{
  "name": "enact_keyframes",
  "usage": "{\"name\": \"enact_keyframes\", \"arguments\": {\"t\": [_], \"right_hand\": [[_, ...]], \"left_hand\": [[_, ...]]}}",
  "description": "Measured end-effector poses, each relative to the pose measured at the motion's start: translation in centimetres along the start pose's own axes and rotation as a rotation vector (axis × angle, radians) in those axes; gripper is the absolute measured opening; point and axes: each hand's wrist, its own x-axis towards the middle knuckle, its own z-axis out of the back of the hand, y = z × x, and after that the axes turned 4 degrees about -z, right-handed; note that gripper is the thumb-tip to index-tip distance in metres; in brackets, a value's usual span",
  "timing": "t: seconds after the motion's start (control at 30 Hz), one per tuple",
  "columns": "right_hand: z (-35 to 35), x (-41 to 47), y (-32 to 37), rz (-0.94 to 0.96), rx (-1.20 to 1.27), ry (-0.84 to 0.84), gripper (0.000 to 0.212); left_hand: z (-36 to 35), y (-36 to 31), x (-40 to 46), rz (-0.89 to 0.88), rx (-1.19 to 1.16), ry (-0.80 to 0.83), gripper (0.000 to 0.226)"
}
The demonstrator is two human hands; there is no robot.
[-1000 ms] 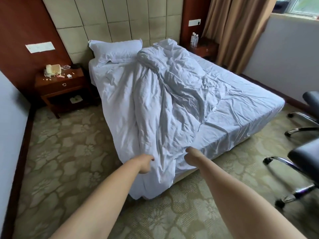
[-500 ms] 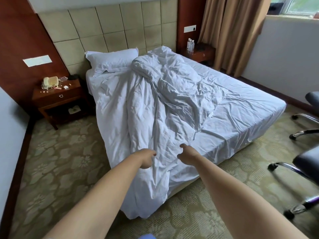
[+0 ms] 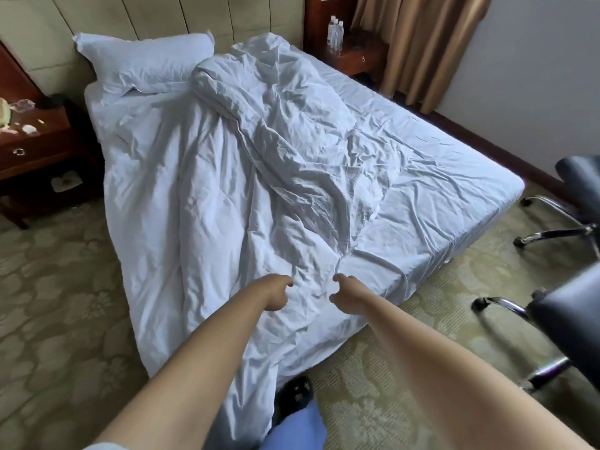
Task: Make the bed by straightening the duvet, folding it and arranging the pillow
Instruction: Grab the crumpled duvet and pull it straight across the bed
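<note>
A crumpled white duvet (image 3: pixel 227 196) lies bunched along the left half of the bed (image 3: pixel 454 177), and its near end hangs over the foot corner toward the floor. A white pillow (image 3: pixel 146 63) leans at the headboard on the left. My left hand (image 3: pixel 276 292) and my right hand (image 3: pixel 344 295) are side by side at the near corner, fingers curled into the duvet's cloth, each gripping a fold of it. The right half of the bed shows only the wrinkled sheet.
A wooden nightstand (image 3: pixel 35 151) with small items stands left of the bed. A second nightstand with water bottles (image 3: pixel 336 34) is at the far right, by brown curtains (image 3: pixel 431 43). Black office chairs (image 3: pixel 565 306) stand close on the right. Patterned carpet surrounds the bed.
I have stepped closer to the foot corner and the view has tilted down. Both hands kept their grip on the duvet's near end, which now trails lower by my feet.
</note>
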Motion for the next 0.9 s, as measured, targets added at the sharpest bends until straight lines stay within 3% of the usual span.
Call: {"name": "enact_keyframes", "arguments": {"t": [0.23, 0.43, 0.57, 0.73, 0.83, 0.9], "right_hand": [[7.7, 8.3, -0.7, -0.036, -0.028, -0.023, 0.055], [11.6, 14.5, -1.7, -0.006, -0.009, 0.03, 0.056], [13.7, 19.8, -3.3, 0.087, -0.112, 0.039, 0.055], [16.7, 25.2, -5.7, 0.215, -0.192, 0.114, 0.062], [18.9, 28.4, -7.4, 0.284, -0.212, 0.142, 0.068], [20.1, 30.4, -8.3, 0.331, -0.227, 0.145, 0.073]], "left_hand": [[5.6, -3.1, 10.0, -0.016, -0.115, 0.017, 0.053], [8.6, -5.0, 17.1, 0.085, -0.333, -0.013, 0.052], [9.9, -7.1, 22.8, 0.245, -0.589, -0.148, 0.064], [9.1, -9.5, 28.3, 0.546, -1.069, -0.287, 0.093], [9.2, -10.8, 31.1, 0.687, -1.446, -0.387, 0.086], [9.4, -11.2, 32.7, 0.759, -1.573, -0.415, 0.089]]}}
